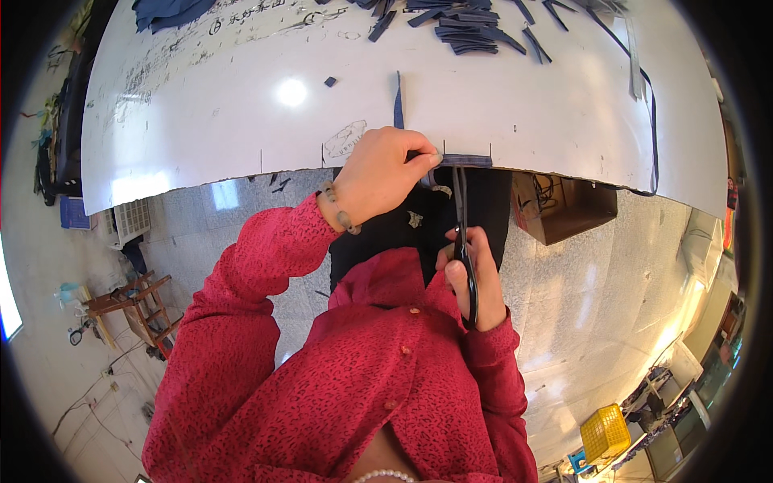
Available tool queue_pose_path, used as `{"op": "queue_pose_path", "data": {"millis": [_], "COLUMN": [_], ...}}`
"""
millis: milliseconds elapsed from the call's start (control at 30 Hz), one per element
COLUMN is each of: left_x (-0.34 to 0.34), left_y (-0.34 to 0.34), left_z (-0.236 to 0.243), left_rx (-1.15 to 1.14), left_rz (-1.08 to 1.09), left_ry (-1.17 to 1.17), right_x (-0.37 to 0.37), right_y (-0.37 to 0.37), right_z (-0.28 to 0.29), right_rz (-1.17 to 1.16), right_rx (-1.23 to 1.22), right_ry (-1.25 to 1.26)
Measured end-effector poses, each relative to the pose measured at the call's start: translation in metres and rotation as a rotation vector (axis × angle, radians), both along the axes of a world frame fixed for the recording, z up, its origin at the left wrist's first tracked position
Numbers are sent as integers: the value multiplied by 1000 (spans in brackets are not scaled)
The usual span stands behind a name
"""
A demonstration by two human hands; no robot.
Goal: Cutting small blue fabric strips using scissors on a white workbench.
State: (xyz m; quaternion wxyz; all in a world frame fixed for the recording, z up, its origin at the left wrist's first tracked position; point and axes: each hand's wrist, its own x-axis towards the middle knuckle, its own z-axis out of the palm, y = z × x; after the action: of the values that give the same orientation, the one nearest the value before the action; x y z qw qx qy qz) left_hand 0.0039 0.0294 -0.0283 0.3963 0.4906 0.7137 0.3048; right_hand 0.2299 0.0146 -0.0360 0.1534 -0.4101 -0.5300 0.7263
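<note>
Head view, looking down: the left hand [380, 173] pinches the left end of a dark blue strip [471, 161], which runs rightward from the fingertips along the near edge of a white table [205, 105]. Apart from it, nearer the body, the right hand [483, 278] grips black scissors [472, 291]. Their blades point away from the body, tips at the strip; whether they touch it is unclear. More cut strips [471, 32] lie farther back on the table.
</note>
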Motion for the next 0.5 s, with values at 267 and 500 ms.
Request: {"op": "queue_pose_path", "data": {"millis": [267, 500], "left_x": [-2, -3], "left_y": [1, 1], "left_z": [2, 0], "left_rx": [-4, -14], "left_rz": [14, 9], "left_ry": [-66, -72], "right_x": [2, -3], "right_y": [-5, -6], "right_z": [-9, -9], "right_rz": [34, 15], "right_rx": [-29, -6], "right_ry": [-66, -58]}}
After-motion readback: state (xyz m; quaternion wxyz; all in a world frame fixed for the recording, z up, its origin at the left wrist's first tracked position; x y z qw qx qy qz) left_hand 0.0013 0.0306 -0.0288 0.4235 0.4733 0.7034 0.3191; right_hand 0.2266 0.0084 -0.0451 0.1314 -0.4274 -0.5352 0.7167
